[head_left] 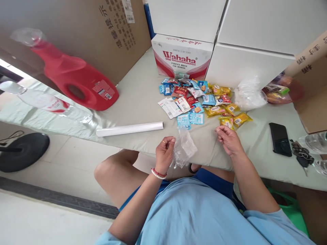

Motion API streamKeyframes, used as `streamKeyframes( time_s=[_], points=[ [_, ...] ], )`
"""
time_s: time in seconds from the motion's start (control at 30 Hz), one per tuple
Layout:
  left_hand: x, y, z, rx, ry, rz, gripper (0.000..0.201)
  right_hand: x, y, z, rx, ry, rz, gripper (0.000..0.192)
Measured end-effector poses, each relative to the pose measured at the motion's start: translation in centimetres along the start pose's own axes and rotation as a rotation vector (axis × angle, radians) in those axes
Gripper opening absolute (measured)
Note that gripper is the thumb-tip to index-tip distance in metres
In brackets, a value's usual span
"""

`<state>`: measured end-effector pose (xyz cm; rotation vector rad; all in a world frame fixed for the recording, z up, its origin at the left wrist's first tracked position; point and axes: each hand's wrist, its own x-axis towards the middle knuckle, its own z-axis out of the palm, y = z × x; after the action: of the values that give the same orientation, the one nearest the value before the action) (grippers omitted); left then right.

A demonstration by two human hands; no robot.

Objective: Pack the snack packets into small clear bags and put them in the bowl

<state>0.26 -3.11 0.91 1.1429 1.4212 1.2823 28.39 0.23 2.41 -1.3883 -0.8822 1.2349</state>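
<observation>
My left hand [165,153] is closed, its thumb and fingertips pinching the edge of a clear plastic bag [186,147], which hangs crumpled over the table's front edge. To the right, my right hand [229,140] has its fingers curled and drawn together, with nothing visible in them. Its fingertips are close to a yellow snack packet [227,121], and a second yellow packet [242,119] lies beside that one. Farther back is a pile of small snack packets: blue packets [196,118], red packets [180,91] and white packets [169,107].
Left of my hands lies a white roll [130,129], near a red jug [81,80] and a water bottle [55,103]. A Wahaha carton [182,58] stands behind. A bundle of clear bags [249,95], a phone [280,139] and keys [301,151] are on the right.
</observation>
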Motion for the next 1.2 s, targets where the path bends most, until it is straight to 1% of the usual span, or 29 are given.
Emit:
streamKeyframes(
  time_s=[0.07, 0.17, 0.23, 0.3, 0.33, 0.4, 0.5, 0.6, 0.63, 0.7, 0.77, 0.8, 0.83, 0.87, 0.93, 0.97, 1.0, 1.03, 1.07, 1.13, 1.2],
  points=[
    [-0.4, 0.2, 0.5, 0.007, -0.072, 0.018, 0.032, 0.1, -0.2, 1.2, -0.049, -0.096, 0.014, 0.038],
    [-0.9, 0.6, 1.1, 0.021, -0.177, 0.045, 0.031, 0.8, -0.2, 4.6, -0.072, -0.279, 0.045, 0.054],
    [-1.0, 0.7, 0.9, 0.028, -0.198, 0.057, 0.03, 1.3, -0.1, 6.5, -0.069, -0.359, 0.042, 0.047],
    [-0.9, 0.9, 0.3, 0.037, -0.154, 0.049, 0.03, 1.7, -0.2, 7.2, -0.056, -0.346, 0.019, 0.039],
    [-0.7, 0.9, -0.1, 0.042, -0.114, 0.039, 0.03, 1.8, -0.3, 7.0, -0.047, -0.311, 0.01, 0.038],
    [-0.4, 0.8, -0.9, 0.056, -0.041, 0.015, 0.029, 1.9, -0.5, 5.6, -0.033, -0.229, 0.001, 0.039],
    [0.1, 0.3, -1.5, 0.081, -0.003, -0.02, 0.028, 2.1, -0.9, 2.0, -0.05, -0.135, -0.018, 0.04],
    [0.6, -0.6, -1.3, 0.084, -0.011, -0.047, 0.029, 2.4, -1.1, -2.0, -0.118, -0.049, -0.052, 0.038],
    [0.8, -0.9, -1.1, 0.078, -0.015, -0.054, 0.029, 2.4, -1.2, -3.1, -0.178, -0.003, -0.072, 0.037],
    [1.0, -1.3, -0.8, 0.077, -0.016, -0.055, 0.03, 2.3, -1.5, -4.5, -0.388, 0.137, -0.143, 0.034],
    [1.0, -1.5, -0.6, 0.108, -0.013, -0.023, 0.027, 1.6, -2.1, -4.5, -0.625, 0.286, -0.276, 0.03],
    [0.9, -1.4, -0.5, 0.134, -0.017, 0.007, 0.024, 1.1, -2.5, -3.8, -0.706, 0.308, -0.364, 0.029],
    [0.8, -1.3, -0.5, 0.159, -0.028, 0.041, 0.02, 0.5, -2.8, -2.8, -0.756, 0.269, -0.452, 0.03],
    [0.7, -1.1, -0.5, 0.179, -0.043, 0.076, 0.016, -0.2, -3.1, -1.5, -0.786, 0.169, -0.531, 0.032],
    [0.5, -0.7, -0.5, 0.188, -0.078, 0.122, 0.011, -1.3, -3.1, 1.6, -0.862, -0.134, -0.633, 0.039],
    [0.5, -0.5, -0.5, 0.179, -0.09, 0.123, 0.01, -1.6, -2.8, 3.1, -0.931, -0.276, -0.645, 0.04],
    [0.5, -0.4, -0.5, 0.165, -0.095, 0.105, 0.009, -1.8, -2.3, 4.6, -1.016, -0.382, -0.633, 0.038],
    [0.5, -0.2, -0.3, 0.153, -0.094, 0.07, 0.01, -1.8, -1.7, 5.8, -1.103, -0.446, -0.61, 0.031],
    [0.6, -0.1, -0.2, 0.149, -0.088, 0.025, 0.014, -1.7, -1.1, 6.7, -1.173, -0.475, -0.59, 0.025],
    [1.1, 0.1, 0.2, 0.173, -0.08, -0.061, 0.019, -1.4, 0.2, 7.7, -1.232, -0.476, -0.594, 0.024],
    [1.8, 0.2, 0.7, 0.167, -0.083, -0.114, 0.018, -1.4, 0.9, 7.8, -1.191, -0.448, -0.679, 0.026]
  ],
)
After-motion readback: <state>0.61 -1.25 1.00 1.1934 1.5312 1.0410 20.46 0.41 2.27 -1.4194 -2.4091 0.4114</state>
